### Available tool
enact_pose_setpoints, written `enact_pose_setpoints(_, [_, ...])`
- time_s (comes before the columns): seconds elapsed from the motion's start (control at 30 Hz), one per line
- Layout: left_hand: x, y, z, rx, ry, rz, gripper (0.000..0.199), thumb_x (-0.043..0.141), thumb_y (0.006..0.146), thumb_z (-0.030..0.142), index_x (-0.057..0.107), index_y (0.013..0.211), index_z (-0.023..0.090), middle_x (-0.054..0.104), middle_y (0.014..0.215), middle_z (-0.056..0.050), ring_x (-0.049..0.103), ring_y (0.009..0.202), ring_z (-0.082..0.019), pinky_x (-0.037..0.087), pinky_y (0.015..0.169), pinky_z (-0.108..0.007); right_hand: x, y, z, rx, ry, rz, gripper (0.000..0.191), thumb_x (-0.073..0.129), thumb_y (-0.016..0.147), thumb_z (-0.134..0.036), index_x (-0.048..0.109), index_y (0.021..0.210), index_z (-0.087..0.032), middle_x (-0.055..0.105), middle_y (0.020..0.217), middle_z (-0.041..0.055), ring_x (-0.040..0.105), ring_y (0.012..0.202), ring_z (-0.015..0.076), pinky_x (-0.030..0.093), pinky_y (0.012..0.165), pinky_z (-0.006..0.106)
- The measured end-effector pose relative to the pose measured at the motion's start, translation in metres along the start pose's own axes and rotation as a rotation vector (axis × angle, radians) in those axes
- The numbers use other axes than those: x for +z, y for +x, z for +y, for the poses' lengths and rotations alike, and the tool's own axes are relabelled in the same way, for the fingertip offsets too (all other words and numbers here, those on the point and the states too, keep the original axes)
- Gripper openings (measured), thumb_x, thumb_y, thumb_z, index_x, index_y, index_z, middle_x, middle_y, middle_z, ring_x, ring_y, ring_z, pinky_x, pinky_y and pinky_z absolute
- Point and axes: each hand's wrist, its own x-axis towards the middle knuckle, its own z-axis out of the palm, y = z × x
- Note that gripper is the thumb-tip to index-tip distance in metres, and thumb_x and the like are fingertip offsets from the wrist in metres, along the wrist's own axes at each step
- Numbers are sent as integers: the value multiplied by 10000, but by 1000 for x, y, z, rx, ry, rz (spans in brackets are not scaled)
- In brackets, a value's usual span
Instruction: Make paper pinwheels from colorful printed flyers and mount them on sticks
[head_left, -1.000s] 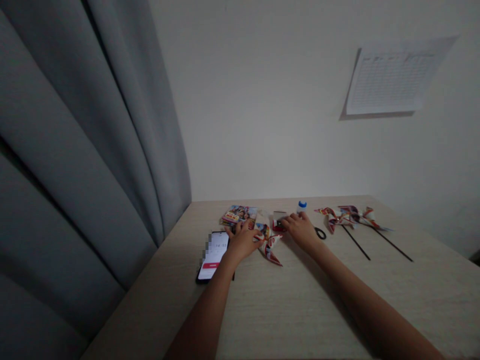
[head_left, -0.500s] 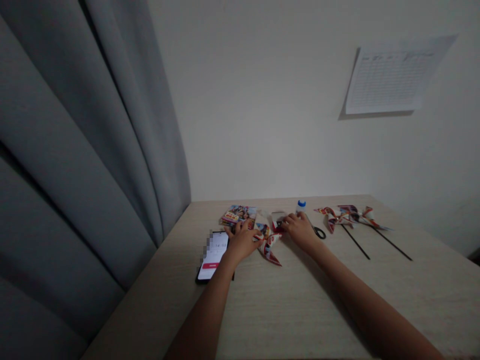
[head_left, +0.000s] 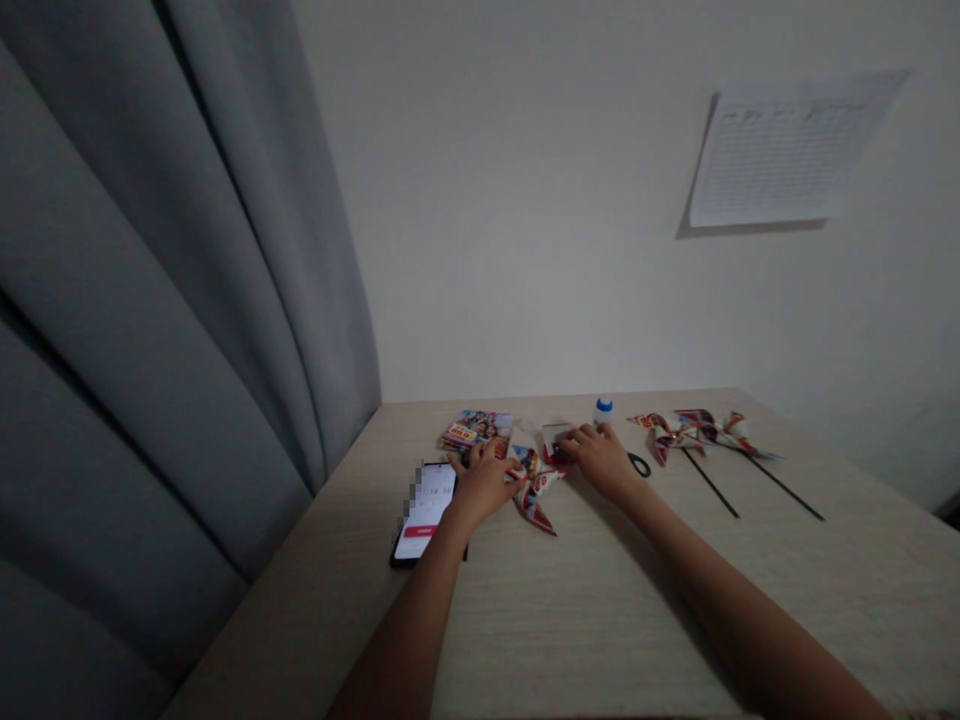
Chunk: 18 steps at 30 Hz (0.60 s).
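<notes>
A folded paper pinwheel point(head_left: 537, 490) with a red and white print lies on the table between my hands. My left hand point(head_left: 484, 487) pinches its left edge between thumb and fingers. Just right of it, my right hand point(head_left: 598, 462) reaches into a small container with red in it point(head_left: 553, 455). Its fingers curl down, and whatever they hold is hidden. Black scissor handles point(head_left: 639, 464) show beside the right wrist, the rest covered by the hand. A bottle with a blue cap point(head_left: 603, 411) stands behind.
Left of the pinwheel lies a stack of printed paper point(head_left: 474, 428). A phone point(head_left: 424, 515) with a lit screen rests partly beneath my left forearm. Two pinwheels on black sticks point(head_left: 711, 485) lie to the right. A curtain point(head_left: 300, 300) hangs along the left side; a wall is behind the table.
The pinwheel's lower tip has shifted slightly to the left. Both hands stay in nearly the same places, with the right fingers still at the small container.
</notes>
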Motion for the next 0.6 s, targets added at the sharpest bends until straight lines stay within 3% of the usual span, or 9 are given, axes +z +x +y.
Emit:
enact_pose_setpoints(0.4, [-3,-2,2,-4,6,-21,325,644,867,533,720,1159,413,297,1627,-20,186,1490,-422,28,1092,-802,1,1,0,10,42,0,186,542,984,-245,718,1042,-228,702,1155,82,557,1078,247,325,873,378])
enact_pose_setpoints(0.6, [-3,-2,2,7,3,-18,303,634,872,536,730,1130,411,315,1620,-18,205,1485,-417,27,1083,-810,1,-1,-1,-18,47,-11,240,524,986,-214,698,1147,-245,676,1216,85,548,1110,253,330,897,378])
